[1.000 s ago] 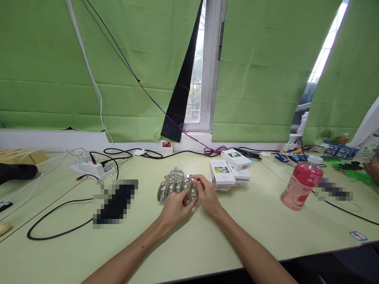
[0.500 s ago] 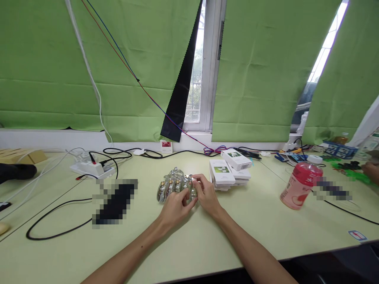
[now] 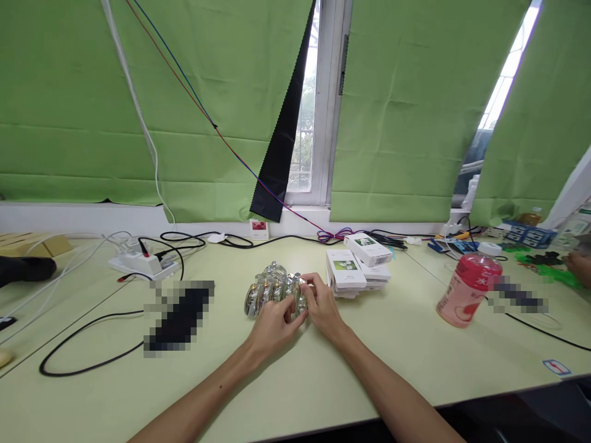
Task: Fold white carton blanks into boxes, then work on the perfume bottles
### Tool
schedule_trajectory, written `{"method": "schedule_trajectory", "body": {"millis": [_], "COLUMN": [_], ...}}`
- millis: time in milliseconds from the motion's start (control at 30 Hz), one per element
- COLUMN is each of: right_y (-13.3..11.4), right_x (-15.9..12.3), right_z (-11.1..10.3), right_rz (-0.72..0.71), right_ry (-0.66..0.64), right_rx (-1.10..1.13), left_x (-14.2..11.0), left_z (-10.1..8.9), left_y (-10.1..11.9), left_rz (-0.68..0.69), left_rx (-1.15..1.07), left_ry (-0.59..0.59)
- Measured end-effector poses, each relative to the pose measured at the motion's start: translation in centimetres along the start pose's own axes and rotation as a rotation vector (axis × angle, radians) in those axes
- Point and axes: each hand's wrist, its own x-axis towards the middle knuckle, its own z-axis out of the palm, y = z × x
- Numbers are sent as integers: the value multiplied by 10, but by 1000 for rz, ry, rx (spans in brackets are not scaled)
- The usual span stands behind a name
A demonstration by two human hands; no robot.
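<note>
Several shiny, round metal pieces with small knobs on top (image 3: 265, 291) stand packed in a row on the table, with more behind them; they look like tally counters or pocket watches, but I cannot tell which. My left hand (image 3: 277, 323) is closed at the front of the row, its index finger and thumb against the right-end metal piece (image 3: 301, 300). From the right, my right hand (image 3: 322, 307) curls its fingers and thumb about that same piece. My fingers partly hide the pieces at this end.
White boxes (image 3: 347, 278) are stacked just right of my right hand. A pink drink bottle (image 3: 470, 284) stands farther right. At left are a power strip (image 3: 145, 261), a blurred dark object (image 3: 182, 315) and loose cables. Another person's hand (image 3: 579, 266) shows at the right edge.
Almost nothing differs. The fingers of my right hand have shifted very slightly at the end of the row; the metal pieces stand in the same place.
</note>
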Motion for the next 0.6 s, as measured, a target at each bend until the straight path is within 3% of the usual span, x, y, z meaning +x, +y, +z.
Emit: {"method": "schedule_trajectory", "body": {"millis": [600], "right_y": [1], "right_x": [0], "right_z": [1], "right_rz": [53], "right_ry": [-12], "right_rx": [-13], "left_x": [0], "left_z": [-1], "left_y": [1], "left_rz": [-7], "left_rx": [1], "left_ry": [3]}}
